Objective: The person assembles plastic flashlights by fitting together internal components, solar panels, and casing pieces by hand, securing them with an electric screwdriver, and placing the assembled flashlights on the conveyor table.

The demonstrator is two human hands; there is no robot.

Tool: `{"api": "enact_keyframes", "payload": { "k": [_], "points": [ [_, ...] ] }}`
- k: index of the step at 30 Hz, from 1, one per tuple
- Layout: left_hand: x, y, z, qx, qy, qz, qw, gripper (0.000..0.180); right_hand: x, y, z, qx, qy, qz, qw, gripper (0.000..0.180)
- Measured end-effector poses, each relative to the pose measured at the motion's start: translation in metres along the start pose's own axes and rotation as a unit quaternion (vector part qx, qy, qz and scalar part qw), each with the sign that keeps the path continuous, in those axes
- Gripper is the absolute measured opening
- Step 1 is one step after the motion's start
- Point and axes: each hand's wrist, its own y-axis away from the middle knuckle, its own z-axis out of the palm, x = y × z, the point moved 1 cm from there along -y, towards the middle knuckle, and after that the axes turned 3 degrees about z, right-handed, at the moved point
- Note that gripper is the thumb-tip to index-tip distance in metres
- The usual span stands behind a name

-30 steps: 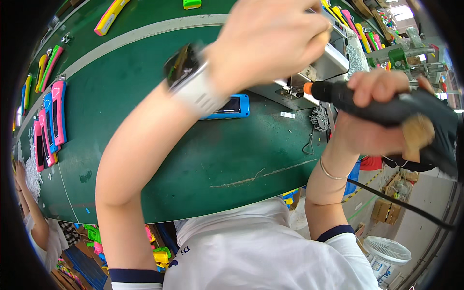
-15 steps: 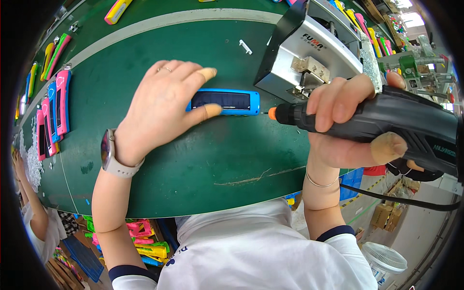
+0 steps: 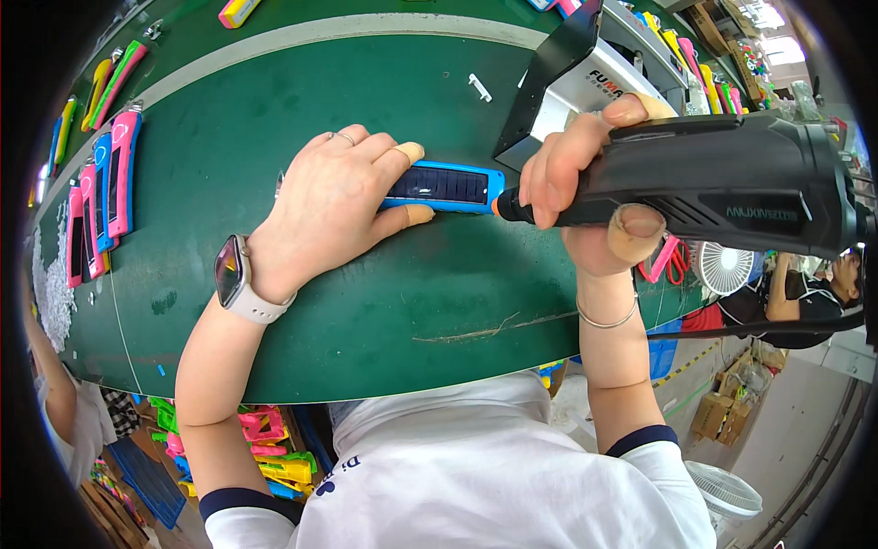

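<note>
Hands in the head view were both occupied: the left hand (image 3: pixel 334 188) pinched a blue device (image 3: pixel 444 186) between thumb and fingers, dark panel upward, on the green worktop (image 3: pixel 384 320), while the right hand (image 3: pixel 567 169) clasped a black power screwdriver (image 3: pixel 704 183), its orange nose (image 3: pixel 498 207) at the device's near right corner. Beyond stood a silver-and-black machine (image 3: pixel 576 87), a small white piece (image 3: pixel 479 88) lay nearby, and at least 4 pink and blue devices (image 3: pixel 123 178) lay far left.

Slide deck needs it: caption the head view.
Left hand grips a blue device; right hand holds a black power screwdriver at its end.
</note>
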Motion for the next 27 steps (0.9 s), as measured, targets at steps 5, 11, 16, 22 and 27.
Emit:
{"api": "enact_keyframes", "payload": {
  "k": [5,11,16,22,27],
  "points": [
    [0.020,0.021,-0.009,0.008,-0.013,0.029,0.999,0.049,-0.029,0.014,-0.019,-0.027,-0.156,-0.122,0.980,0.080],
    [0.023,0.034,-0.008,0.039,0.008,0.017,0.999,0.040,-0.033,0.020,-0.032,0.060,-0.130,-0.111,0.983,0.081],
    [0.018,0.030,-0.008,0.009,0.046,0.008,0.999,0.038,-0.022,0.025,-0.031,0.075,-0.118,-0.097,0.985,0.080],
    [0.008,0.020,-0.010,-0.003,0.008,-0.018,1.000,0.035,-0.025,0.027,-0.029,0.123,-0.092,-0.086,0.984,0.080],
    [0.017,0.030,-0.014,-0.017,0.055,-0.041,0.998,0.034,-0.029,0.032,-0.027,0.155,0.047,-0.121,0.979,0.078]
  ]
}}
